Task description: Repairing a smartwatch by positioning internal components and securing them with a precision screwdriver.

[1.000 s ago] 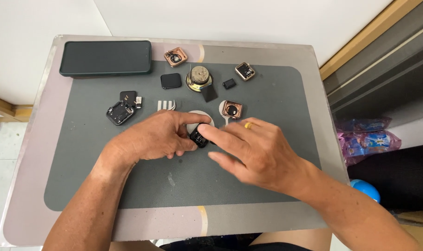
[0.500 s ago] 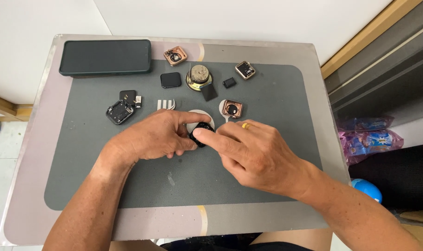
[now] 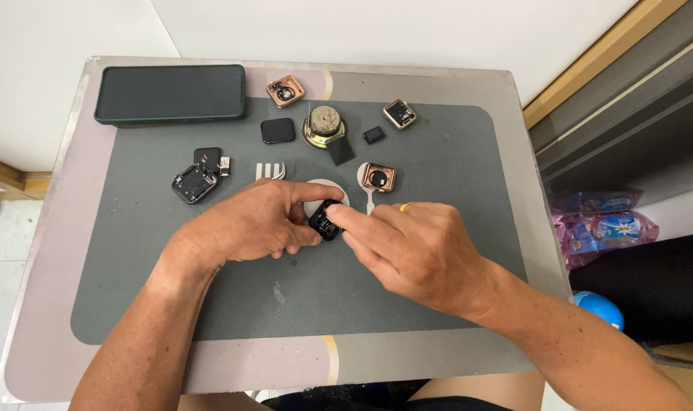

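Observation:
My left hand (image 3: 251,224) and my right hand (image 3: 407,247) meet over the middle of a dark grey mat (image 3: 209,304). Between their fingertips sits a small black square watch case (image 3: 325,221), open side up. The left thumb and fingers pinch its left side; the right index finger and thumb press on its right edge. A white round disc (image 3: 333,190) lies just behind it, partly hidden by the fingers. A ring shows on my right hand.
On the mat's far half lie a dark phone (image 3: 170,93), three copper-coloured watch cases (image 3: 285,90) (image 3: 399,113) (image 3: 378,177), a round brass part (image 3: 323,125), a black screen (image 3: 277,130), another black case (image 3: 193,183) and small black pieces. A blue ball (image 3: 599,308) lies on the floor at right.
The black case has tilted slightly between my fingertips, and my right index finger has shifted onto its edge. Both hands stay in the same place.

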